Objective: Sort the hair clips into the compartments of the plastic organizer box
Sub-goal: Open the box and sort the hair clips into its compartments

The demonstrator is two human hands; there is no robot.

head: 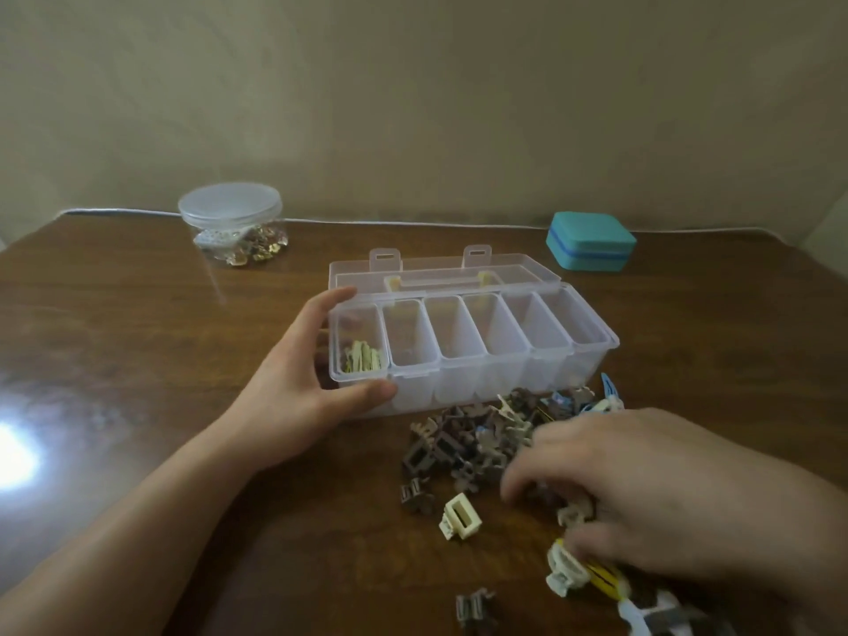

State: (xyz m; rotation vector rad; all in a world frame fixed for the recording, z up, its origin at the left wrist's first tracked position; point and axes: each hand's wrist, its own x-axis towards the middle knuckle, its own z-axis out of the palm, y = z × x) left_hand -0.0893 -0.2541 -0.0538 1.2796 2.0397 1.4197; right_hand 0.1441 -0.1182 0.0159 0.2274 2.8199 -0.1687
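The clear plastic organizer box [592, 355] stands open at mid-table, its lid folded back. It has several compartments in a row; the leftmost holds a few cream clips [362, 358], the others look bare. My left hand [298, 387] grips the box's left end, thumb on the front corner and fingers on the back corner. A pile of small brown, beige and cream hair clips [463, 445] lies in front of the box. My right hand [642, 488] is curled palm-down over the pile's right side, fingertips among the clips; whether it pinches one is hidden.
A cream clip [460, 516] and two brown clips [416, 495] [475, 608] lie loose near the pile. A lidded clear jar [231, 222] with small trinkets stands back left, a teal case [591, 241] back right. The wooden table [137, 360] meets a wall behind.
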